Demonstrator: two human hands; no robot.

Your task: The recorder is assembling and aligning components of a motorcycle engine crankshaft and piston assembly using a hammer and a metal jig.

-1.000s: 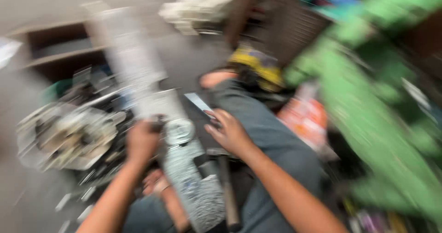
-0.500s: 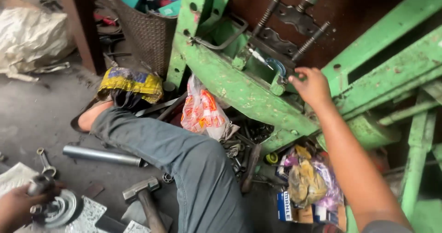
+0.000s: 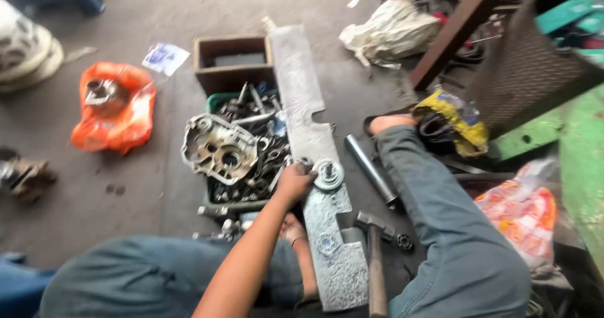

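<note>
Disc (image 3: 328, 174), round and metal, lies on a long notched steel plate (image 3: 314, 167) that runs down the concrete floor (image 3: 126, 205) between the seated person's legs, and the left hand (image 3: 294, 181) rests just beside it, fingers (image 3: 307, 176) curled closed on a small dark part at the disc's edge; the right hand is out of view. Left of the plate sits a tray (image 3: 242, 200) of loose parts with a pale engine cover (image 3: 217, 149) on top, while a hammer (image 3: 375, 255) and a dark tube (image 3: 371, 169) lie to its right.
</note>
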